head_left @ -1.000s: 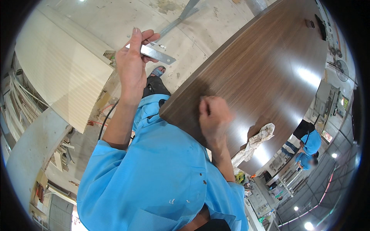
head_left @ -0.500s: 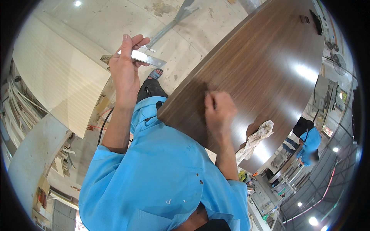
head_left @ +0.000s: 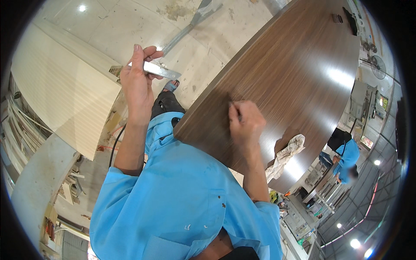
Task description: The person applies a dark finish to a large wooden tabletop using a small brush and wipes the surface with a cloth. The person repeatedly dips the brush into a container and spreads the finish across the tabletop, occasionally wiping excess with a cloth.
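Note:
My left hand (head_left: 138, 84) is raised to the left of the dark wood-grain panel (head_left: 277, 78). Between its thumb and fingers is a flat, shiny metal strip with an angled end (head_left: 161, 70), its kind not clear. My right hand (head_left: 248, 123) is closed in a pinch over the panel, close to its near left part. The fingertips come down at the panel's surface, and whatever they may hold is hidden. On the panel, right of this hand, lies a crumpled whitish rag (head_left: 287, 156).
Pale ribbed boards (head_left: 65, 91) stand at the left, with thin strips (head_left: 26, 123) beyond them. Small dark items (head_left: 349, 21) lie at the panel's far end. A fan (head_left: 378, 67) stands past it. Another person in blue (head_left: 348, 154) is bent over at the right.
The whole view has shifted slightly. My right hand stays in about the same spot on the panel and looks less blurred. The left hand still holds the metal strip.

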`<action>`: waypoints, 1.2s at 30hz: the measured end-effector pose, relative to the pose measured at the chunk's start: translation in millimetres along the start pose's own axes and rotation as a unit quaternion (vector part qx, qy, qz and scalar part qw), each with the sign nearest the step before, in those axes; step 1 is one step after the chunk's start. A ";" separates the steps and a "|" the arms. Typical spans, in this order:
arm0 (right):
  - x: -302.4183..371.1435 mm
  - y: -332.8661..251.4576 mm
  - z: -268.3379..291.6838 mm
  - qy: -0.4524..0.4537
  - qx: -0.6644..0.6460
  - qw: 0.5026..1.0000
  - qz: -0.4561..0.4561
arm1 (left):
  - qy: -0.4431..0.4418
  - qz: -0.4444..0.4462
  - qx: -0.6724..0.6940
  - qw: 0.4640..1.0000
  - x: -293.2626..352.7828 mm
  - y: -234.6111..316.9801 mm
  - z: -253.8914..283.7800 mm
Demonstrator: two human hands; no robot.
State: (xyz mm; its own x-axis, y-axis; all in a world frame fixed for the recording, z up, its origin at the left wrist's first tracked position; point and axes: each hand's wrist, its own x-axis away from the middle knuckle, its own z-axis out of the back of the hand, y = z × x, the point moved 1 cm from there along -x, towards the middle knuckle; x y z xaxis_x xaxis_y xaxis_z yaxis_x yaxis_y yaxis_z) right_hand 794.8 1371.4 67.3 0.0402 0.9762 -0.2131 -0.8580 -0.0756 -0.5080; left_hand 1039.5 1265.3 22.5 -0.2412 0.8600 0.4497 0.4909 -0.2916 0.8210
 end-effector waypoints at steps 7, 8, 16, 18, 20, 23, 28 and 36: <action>-12.4 8.7 5.6 -0.002 0.029 0.998 -0.055 | -0.003 0.017 0.007 1.000 -6.0 -4.6 3.4; -12.3 8.0 5.4 -0.005 0.026 0.999 -0.028 | 0.001 0.012 0.004 1.000 -7.2 -5.0 3.1; -22.6 19.7 11.6 0.034 0.051 0.993 -0.097 | -0.017 0.022 -0.005 1.000 -8.7 -4.4 1.4; -25.7 21.9 12.9 0.005 0.043 0.999 -0.032 | -0.015 0.023 -0.005 1.000 -9.1 -4.2 1.5; -28.4 23.6 14.5 -0.006 0.019 0.998 0.052 | -0.011 0.022 -0.005 1.000 -9.9 -4.8 1.5; -32.8 27.3 16.3 -0.005 0.023 0.998 0.061 | -0.011 0.025 -0.012 1.000 -11.8 -6.4 0.3; -39.1 34.8 18.0 0.007 0.046 0.999 -0.005 | -0.015 0.035 -0.013 0.999 -13.9 -7.1 -1.5; -54.4 47.8 20.6 0.014 0.060 0.998 -0.026 | -0.001 0.023 -0.014 1.000 -17.1 -9.3 -4.5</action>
State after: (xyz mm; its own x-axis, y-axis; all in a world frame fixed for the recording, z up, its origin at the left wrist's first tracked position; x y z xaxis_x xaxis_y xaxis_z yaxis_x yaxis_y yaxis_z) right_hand 741.0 1318.9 71.8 0.0988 0.9718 -0.2143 -0.9098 0.0010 -0.4150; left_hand 1035.3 1251.4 8.8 -0.2170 0.8468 0.4856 0.4784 -0.3414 0.8091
